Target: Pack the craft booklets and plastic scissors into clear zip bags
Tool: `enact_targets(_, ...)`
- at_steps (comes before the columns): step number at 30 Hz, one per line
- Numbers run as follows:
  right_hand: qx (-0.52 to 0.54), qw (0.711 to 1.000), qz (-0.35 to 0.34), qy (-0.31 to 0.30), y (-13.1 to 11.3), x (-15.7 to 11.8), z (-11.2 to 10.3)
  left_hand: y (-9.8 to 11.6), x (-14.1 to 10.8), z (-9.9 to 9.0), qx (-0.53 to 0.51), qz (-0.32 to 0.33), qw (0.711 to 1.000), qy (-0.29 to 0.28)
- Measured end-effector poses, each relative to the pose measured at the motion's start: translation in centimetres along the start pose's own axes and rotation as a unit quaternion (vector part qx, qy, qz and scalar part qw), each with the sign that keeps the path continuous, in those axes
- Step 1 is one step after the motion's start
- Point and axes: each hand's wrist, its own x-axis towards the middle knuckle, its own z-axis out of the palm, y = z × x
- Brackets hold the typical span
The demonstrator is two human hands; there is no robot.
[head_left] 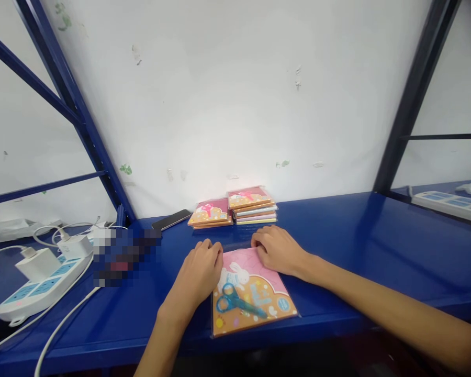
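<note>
A flat packet (255, 262) in clear plastic lies near the table's front edge. Its cover is pink and orange-brown with a white rabbit, and a pair of teal scissors (239, 302) shows on its front; whether they are under the plastic I cannot tell. My left hand (204, 267) rests at the packet's upper left edge with its fingers curled. At the upper right corner, the bent fingers of my right hand (278, 250) press on the packet's far edge. The fingertips of both hands are partly hidden.
Behind my hands, similar packets stand in a low stack (211, 213) and a taller stack (253, 207) against the wall. A phone (171, 220) lies left of them. A power strip (43, 288) with plugs and white cables occupies the left. Blue metal posts (78, 110) frame the table.
</note>
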Motion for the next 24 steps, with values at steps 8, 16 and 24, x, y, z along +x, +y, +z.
enact_targets(8,0.170,0.985,-0.040,-0.010,2.0,-0.2,-0.3,-1.8,-0.1,-0.2,-0.144,0.004,0.990,0.010)
enact_targets(16,0.155,0.985,-0.076,0.007,2.4,-0.8,0.0,-3.0,0.1,0.3,-0.185,0.023,0.982,0.008)
enact_targets(24,0.080,0.995,-0.058,0.020,2.2,-1.0,0.2,-3.8,0.0,0.3,-0.186,0.022,0.982,0.015)
